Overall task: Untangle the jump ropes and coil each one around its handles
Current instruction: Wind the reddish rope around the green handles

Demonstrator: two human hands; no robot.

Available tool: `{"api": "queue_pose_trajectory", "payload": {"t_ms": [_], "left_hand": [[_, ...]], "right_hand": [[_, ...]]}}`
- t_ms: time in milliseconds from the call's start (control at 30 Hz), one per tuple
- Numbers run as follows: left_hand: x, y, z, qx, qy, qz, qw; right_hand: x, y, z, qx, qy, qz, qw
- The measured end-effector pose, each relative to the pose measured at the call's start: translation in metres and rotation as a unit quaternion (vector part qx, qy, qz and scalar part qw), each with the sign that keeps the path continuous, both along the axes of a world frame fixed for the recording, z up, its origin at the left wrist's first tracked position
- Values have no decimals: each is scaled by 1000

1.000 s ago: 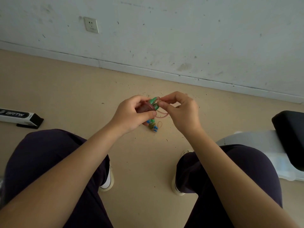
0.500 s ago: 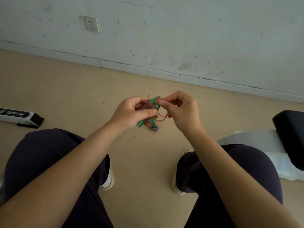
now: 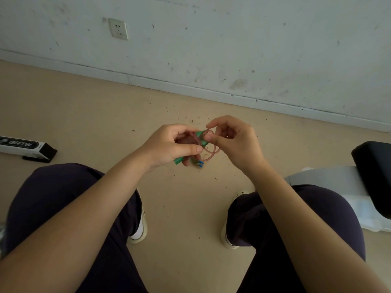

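Bare tan floor point(image 3: 88, 115): left hand point(image 3: 169, 146) clamps the green handles point(image 3: 201, 137) steady while right hand point(image 3: 232, 140) pinches the pink rope point(image 3: 212, 153), looping it round.

My arms are bare from the elbows down, with no sleeves, rings or watch on my left hand point(image 3: 169, 148) or right hand point(image 3: 234, 142). I wear dark navy trousers point(image 3: 69, 199). My shoes point(image 3: 140, 231) are white with cream soles.
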State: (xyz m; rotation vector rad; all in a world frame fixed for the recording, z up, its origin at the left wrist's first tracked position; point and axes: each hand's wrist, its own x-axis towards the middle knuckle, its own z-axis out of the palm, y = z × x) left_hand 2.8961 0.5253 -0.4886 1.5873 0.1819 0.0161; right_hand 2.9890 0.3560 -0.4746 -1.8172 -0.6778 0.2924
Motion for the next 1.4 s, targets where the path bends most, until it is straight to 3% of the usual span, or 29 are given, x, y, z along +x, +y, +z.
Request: {"api": "queue_pose_trajectory", "payload": {"t_ms": [267, 400, 533, 633, 833, 1100, 1300, 1400], "left_hand": [[-2, 3, 1, 7, 15, -5, 1000], [0, 0, -1, 50, 14, 38, 998], [3, -7, -1, 98, 20, 82, 992], [5, -9, -2, 98, 19, 105, 990], [4, -12, -5, 81, -3, 119, 990], [7, -4, -7, 45, 21, 70, 996], [3, 2, 0, 58, 25, 2, 998], [2, -1, 0, 46, 31, 23, 998]], "right_hand": [[8, -2, 2, -52, 1, 69, 996], [7, 1, -4, -40, 32, -6, 999], [0, 7, -11, -52, -21, -57, 997], [-4, 10, -13, -49, -41, -69, 996], [-4, 13, -14, -12, 8, -87, 996], [-6, 11, -12, 37, 54, -99, 993], [-5, 4, -2, 13, 93, -51, 994], [-6, 6, -2, -1, 79, -46, 996]]}}
